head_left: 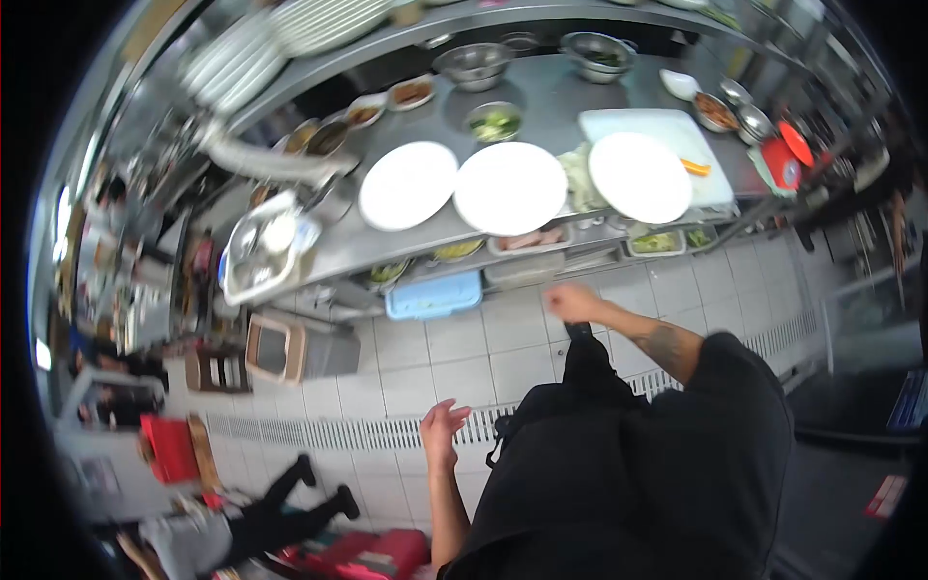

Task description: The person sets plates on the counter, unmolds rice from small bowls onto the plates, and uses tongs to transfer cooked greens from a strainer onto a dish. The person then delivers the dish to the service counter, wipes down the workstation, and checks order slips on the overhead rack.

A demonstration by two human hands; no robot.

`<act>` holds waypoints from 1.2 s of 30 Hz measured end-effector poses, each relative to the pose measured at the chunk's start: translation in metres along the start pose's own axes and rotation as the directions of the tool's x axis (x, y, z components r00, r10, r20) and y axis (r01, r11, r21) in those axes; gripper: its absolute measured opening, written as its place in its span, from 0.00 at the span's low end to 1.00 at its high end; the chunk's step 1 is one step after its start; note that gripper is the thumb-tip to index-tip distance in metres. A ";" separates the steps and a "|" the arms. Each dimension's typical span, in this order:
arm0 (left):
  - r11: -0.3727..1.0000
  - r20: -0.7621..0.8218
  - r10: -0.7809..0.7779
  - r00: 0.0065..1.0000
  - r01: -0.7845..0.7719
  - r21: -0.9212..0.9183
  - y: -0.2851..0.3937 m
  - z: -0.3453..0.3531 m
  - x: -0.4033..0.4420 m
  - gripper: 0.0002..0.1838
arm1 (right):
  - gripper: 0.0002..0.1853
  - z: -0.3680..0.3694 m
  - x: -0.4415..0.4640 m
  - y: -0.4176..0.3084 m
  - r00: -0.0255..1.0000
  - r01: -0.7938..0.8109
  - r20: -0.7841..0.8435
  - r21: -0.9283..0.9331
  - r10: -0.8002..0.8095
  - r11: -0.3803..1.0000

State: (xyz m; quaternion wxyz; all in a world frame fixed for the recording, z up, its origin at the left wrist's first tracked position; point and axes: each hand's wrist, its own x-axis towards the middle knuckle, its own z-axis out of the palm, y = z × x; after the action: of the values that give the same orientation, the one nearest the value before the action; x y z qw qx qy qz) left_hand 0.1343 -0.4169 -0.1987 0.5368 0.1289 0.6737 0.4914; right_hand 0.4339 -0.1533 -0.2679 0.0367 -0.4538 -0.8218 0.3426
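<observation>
My left hand (445, 425) hangs above the tiled floor with its fingers apart and nothing in it. My right hand (572, 302) is curled closed in front of the counter, with nothing visible in it; it touches nothing that I can see. Beyond it, three white plates stand in a row along the counter's front: a left plate (409, 186), a middle plate (510, 188) and a right plate (640, 177). The right plate rests partly on a white cutting board (710, 145), beside an orange strip of food (695, 167).
Metal bowls (474, 66) and a bowl of greens (494, 124) stand on the steel counter (333, 246). A blue lid (435, 295) and food tubs sit below its edge. A bin (300, 348) stands at the left. Another person (222, 536) is at lower left.
</observation>
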 end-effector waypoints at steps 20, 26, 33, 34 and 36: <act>0.980 0.193 0.084 0.978 -0.045 -0.196 0.076 0.304 0.263 0.29 | 0.17 -0.183 -0.054 0.266 0.688 0.116 -0.214 0.976 0.694 0.185; 0.958 0.205 0.163 0.965 -0.105 -0.266 0.075 0.295 0.248 0.30 | 0.16 -0.192 -0.084 0.216 0.614 0.215 -0.252 0.965 0.748 0.148; 0.978 0.206 0.127 0.970 -0.088 -0.187 0.116 0.277 0.201 0.29 | 0.14 -0.223 -0.103 0.201 0.479 0.326 -0.252 0.941 0.841 0.097; 0.986 0.140 0.106 0.984 -0.086 -0.141 0.123 0.284 0.191 0.29 | 0.13 -0.231 -0.107 0.210 0.463 0.326 -0.256 0.939 0.849 0.106; 0.986 0.145 0.127 0.981 -0.109 -0.126 0.139 0.309 0.168 0.29 | 0.13 -0.252 -0.118 0.234 0.444 0.336 -0.284 0.932 0.850 0.136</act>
State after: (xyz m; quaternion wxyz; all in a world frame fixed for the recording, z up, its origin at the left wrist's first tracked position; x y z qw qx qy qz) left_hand 0.2817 -0.0703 -0.1689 0.5632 0.1743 0.5918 0.5497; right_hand 0.7649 -0.0280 -0.1853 0.6202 -0.5870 -0.1484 0.4987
